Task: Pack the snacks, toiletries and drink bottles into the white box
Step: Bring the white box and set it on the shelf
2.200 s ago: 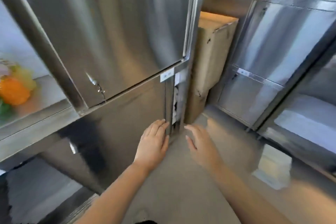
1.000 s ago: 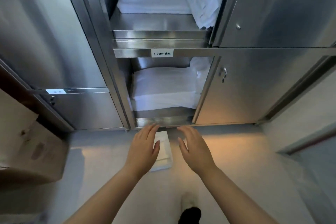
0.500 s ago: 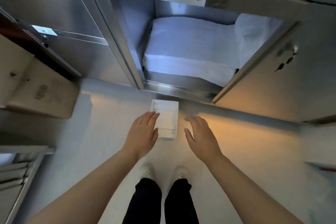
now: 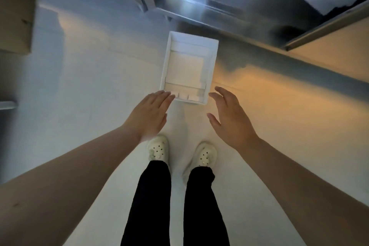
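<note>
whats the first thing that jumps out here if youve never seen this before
The open white box on the pale floor, dead centre and empty, just in front of a steel cabinet. Next, the two bare hands, left hand and right hand, spread open, reaching down at its near corners and holding nothing. Below them stand cream clogs and black trousers.

An open white box (image 4: 189,70) sits on the floor (image 4: 83,78) just beyond both hands' spread fingers (image 4: 163,96); left hand (image 4: 148,116) and right hand (image 4: 229,118) flank its near corners, holding nothing.
</note>
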A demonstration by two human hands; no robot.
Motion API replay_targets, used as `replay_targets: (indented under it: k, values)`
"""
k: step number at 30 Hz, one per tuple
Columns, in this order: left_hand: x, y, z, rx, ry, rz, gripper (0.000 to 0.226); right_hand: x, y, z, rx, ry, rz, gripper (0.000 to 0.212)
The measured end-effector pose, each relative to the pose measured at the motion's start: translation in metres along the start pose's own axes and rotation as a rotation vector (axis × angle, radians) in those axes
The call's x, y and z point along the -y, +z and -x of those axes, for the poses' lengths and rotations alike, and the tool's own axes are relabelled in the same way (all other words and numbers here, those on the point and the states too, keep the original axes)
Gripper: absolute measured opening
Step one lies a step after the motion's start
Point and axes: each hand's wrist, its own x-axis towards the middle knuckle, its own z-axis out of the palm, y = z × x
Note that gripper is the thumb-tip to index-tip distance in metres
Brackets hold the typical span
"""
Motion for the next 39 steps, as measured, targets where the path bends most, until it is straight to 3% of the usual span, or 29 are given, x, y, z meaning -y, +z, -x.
replay_targets:
  k: [11, 19, 25, 29, 35, 39]
  values:
    - [0.067, 0.166, -0.094, 0.014, 0.076, -0.015, 0.056, -0.075, 0.181, -0.092, 0.123, -0.035, 0.036, 0.049]
    - [0.081, 0.213, -0.128, 0.010, 0.096, -0.011, 0.049, -0.115, 0.228, -0.114, 0.155, -0.017, 0.111, 0.037]
    - [0.085, 0.215, -0.142, 0.124, 0.071, -0.209, 0.044, -0.128, 0.230, -0.120, 0.245, -0.018, 0.272, 0.022]
    - [0.082, 0.202, -0.143, 0.139, 0.047, -0.209, 0.043, -0.120, 0.222, -0.120, 0.256, -0.039, 0.384, 0.020]
    - [0.079, 0.137, -0.125, 0.095, -0.007, -0.131, 0.040, -0.091, 0.172, -0.113, 0.158, -0.056, 0.370, 0.014]
    - [0.077, 0.078, -0.098, 0.149, -0.022, -0.122, 0.045, -0.059, 0.118, -0.101, 0.150, -0.098, 0.365, 0.014]
